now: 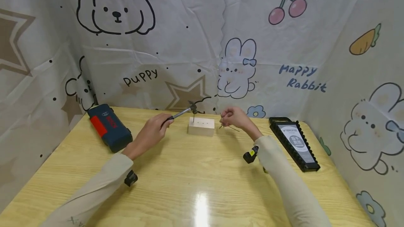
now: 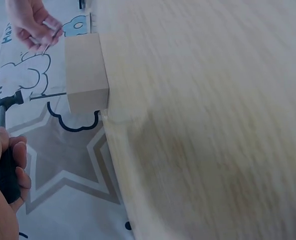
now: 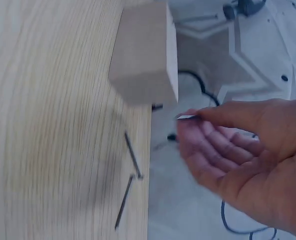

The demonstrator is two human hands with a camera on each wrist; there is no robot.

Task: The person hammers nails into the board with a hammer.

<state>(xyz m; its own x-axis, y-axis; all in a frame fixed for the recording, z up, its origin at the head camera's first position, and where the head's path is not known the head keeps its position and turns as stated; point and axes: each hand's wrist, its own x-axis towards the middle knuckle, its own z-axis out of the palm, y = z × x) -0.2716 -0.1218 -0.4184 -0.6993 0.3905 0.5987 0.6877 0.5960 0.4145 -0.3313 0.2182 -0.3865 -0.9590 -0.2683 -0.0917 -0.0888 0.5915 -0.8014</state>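
My left hand (image 1: 153, 130) grips the dark handle of a small claw hammer (image 1: 181, 113). The hammer's head is right over a nail (image 2: 48, 96) that stands upright in the pale wooden block (image 1: 201, 131), near its left end. Several small dark holes run along the block's top. To the right of the block, my right hand (image 1: 236, 117) pinches another nail (image 3: 187, 118) between thumb and fingertips, above the table. Below that hand, two loose nails (image 3: 133, 155) lie on the wood, their ends close together.
A dark blue and red Bosch case (image 1: 110, 127) lies at the table's left. Toward the right lies a black case (image 1: 295, 142) with a white label. Printed cloth (image 1: 189, 44) hangs behind and beside the wooden table (image 1: 189, 178).
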